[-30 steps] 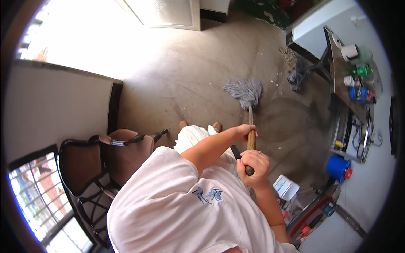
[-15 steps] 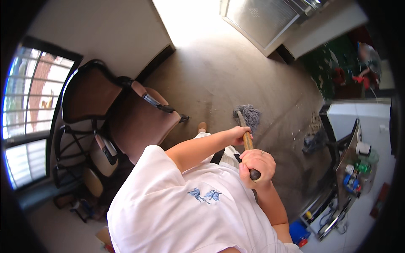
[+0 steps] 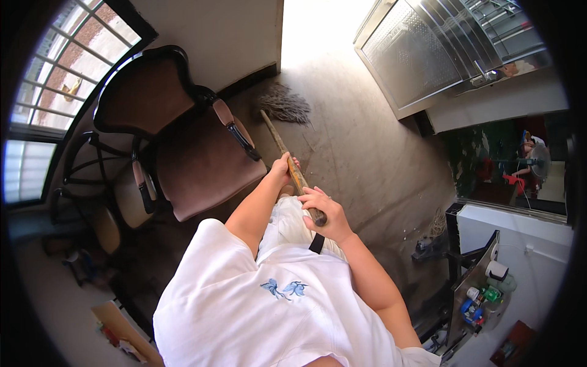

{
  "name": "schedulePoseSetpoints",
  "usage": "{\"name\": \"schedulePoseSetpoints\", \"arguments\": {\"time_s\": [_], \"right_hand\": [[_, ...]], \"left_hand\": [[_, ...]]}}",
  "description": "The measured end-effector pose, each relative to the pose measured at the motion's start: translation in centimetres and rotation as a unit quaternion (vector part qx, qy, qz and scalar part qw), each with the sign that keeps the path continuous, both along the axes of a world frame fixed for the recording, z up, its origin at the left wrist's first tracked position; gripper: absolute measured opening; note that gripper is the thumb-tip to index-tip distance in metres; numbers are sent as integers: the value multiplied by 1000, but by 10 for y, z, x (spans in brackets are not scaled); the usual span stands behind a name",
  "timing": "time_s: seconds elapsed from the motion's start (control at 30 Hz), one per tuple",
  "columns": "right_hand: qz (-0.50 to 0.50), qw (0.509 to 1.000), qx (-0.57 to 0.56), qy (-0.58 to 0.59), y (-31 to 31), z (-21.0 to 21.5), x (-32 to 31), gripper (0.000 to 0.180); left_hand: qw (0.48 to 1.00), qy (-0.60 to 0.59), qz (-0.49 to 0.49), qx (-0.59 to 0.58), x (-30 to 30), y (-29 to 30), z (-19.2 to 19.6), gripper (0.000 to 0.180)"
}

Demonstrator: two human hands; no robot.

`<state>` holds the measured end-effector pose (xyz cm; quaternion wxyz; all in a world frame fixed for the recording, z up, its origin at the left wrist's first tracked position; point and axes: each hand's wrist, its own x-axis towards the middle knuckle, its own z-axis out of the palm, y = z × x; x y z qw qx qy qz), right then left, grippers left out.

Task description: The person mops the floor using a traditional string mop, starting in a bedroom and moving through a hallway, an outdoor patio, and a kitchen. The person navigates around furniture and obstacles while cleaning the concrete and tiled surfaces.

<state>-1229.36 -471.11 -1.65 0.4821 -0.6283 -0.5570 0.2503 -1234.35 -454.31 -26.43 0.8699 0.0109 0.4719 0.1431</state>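
Observation:
A mop with a wooden handle [image 3: 274,134] slants away from me across the floor. Its grey string head [image 3: 284,104] lies spread on the floor near the wall's dark baseboard, beyond the chair. My left hand [image 3: 285,168] is wrapped round the middle of the handle. Higher up, by the rounded end of the handle, my right hand [image 3: 323,211] grips it, its fingers partly over the wood. Both forearms reach forward from my white shirt.
A brown cushioned armchair [image 3: 205,156] stands close on my left, under a barred window [image 3: 76,67]. An open metal door [image 3: 422,52] is at the far right beside a bright doorway. On the right, a small shelf [image 3: 460,306] holds bottles; a dark bag [image 3: 430,248] lies on the floor.
The mop head has swung away from me and to the left, towards the wall. Both hands have moved left and forward with the handle, still gripping it.

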Motion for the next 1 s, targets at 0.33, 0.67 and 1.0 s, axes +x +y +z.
{"name": "schedulePoseSetpoints", "arguments": {"time_s": [0.33, 0.67, 1.0], "right_hand": [[-107, 991, 57, -54, -90, -9, 16, 4], [-58, 993, -6, -107, -266, 87, -19, 5], [7, 999, 16, -37, -312, 119, -75, 3]], "left_hand": [[995, 6, -81, 51, 34, -105, 29, 31], [977, -35, -209, -30, 3, -301, 68, 10], [943, 29, -295, -150, -56, -408, 77, 13]]}}
